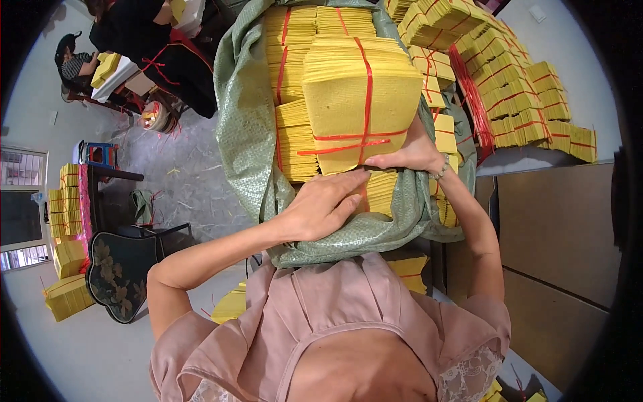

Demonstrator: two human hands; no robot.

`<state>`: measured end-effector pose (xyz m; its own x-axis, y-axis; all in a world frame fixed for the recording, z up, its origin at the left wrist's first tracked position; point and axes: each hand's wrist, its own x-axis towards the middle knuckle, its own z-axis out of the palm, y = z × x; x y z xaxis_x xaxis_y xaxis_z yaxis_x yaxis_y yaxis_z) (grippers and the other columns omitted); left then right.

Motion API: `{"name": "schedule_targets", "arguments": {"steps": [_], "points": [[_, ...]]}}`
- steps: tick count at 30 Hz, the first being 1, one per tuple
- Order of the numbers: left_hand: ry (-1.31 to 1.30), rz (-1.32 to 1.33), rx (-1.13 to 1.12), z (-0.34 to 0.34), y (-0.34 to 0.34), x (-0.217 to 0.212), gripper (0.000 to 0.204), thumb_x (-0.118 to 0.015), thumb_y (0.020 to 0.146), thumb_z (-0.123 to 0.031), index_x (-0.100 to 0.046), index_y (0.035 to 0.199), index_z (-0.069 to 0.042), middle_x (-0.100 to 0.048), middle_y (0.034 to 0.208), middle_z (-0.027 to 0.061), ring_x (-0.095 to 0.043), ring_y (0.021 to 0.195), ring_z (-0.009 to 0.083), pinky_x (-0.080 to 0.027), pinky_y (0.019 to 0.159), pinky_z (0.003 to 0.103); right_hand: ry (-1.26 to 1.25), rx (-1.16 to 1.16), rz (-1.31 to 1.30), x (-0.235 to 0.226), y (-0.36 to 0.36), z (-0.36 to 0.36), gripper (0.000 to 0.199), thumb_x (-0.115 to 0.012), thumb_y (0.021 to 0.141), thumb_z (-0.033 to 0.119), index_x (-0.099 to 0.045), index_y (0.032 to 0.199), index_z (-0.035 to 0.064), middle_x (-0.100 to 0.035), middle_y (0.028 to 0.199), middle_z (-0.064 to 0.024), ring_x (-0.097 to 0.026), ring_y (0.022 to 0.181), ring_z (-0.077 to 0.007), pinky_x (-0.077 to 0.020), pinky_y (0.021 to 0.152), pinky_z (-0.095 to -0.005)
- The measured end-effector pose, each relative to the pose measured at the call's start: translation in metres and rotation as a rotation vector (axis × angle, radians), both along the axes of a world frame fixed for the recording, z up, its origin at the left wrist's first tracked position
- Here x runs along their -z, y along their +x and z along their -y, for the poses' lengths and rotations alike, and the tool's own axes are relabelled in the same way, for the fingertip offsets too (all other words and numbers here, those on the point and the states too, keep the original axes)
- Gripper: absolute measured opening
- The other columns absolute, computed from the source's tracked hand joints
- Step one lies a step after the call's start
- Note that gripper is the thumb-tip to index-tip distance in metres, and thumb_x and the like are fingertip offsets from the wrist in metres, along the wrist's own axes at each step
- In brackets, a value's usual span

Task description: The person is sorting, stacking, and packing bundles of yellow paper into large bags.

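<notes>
Counts of objects in the head view.
One green woven sack [249, 107]; one large yellow paper bundle tied with red string [362, 100] at its mouth, with at least four more tied bundles visible inside; two hands of the wearer, left hand [326, 204] and right hand [410, 155]; one other person [144, 33]; one black floral chair [120, 271]; stacked bundles [516, 87] beyond, too many to count.

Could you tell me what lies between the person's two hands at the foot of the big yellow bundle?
In the head view, the left hand and right hand nearly meet under the yellow bundle; only its lower edge and crossed red string lie between them.
</notes>
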<state>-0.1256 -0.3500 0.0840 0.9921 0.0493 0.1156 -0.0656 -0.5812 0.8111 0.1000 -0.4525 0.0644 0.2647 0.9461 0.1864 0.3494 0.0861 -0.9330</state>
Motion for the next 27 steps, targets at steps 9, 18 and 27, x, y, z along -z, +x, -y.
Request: {"name": "schedule_targets", "arguments": {"steps": [9, 18, 27], "points": [[0.017, -0.102, 0.054, -0.003, -0.004, -0.006, 0.05, -0.045, 0.09, -0.019, -0.041, 0.133, 0.006, -0.048, 0.13, 0.0266, -0.047, 0.121, 0.0379, -0.036, 0.104, 0.04, -0.105, 0.032, -0.092, 0.019, 0.004, 0.005, 0.14, -0.093, 0.049, 0.03, 0.006, 0.146, 0.0047, -0.016, 0.147, -0.0131, -0.016, 0.138, -0.0255, -0.0213, 0.112, -0.0402], [0.021, -0.19, 0.081, -0.001, 0.005, -0.021, 0.053, -0.054, 0.082, -0.017, -0.041, 0.129, 0.005, -0.055, 0.116, 0.0278, -0.055, 0.106, 0.0415, -0.044, 0.092, 0.044, -0.286, 0.084, 0.091, 0.026, 0.004, 0.015, 0.136, -0.092, 0.047, 0.037, -0.003, 0.145, 0.0018, -0.017, 0.144, -0.0201, -0.02, 0.133, -0.0356, -0.0209, 0.111, -0.0443], [0.263, -0.241, 0.154, -0.004, 0.012, -0.026, 0.056, -0.063, 0.078, -0.016, -0.039, 0.126, -0.003, -0.058, 0.1, 0.0248, -0.058, 0.093, 0.0398, -0.048, 0.08, 0.046, -0.346, -0.062, -0.035, -0.005, 0.004, 0.02, 0.134, -0.09, 0.055, 0.03, 0.004, 0.146, 0.0021, -0.014, 0.146, -0.0199, -0.016, 0.137, -0.0352, -0.018, 0.113, -0.0435]]}}
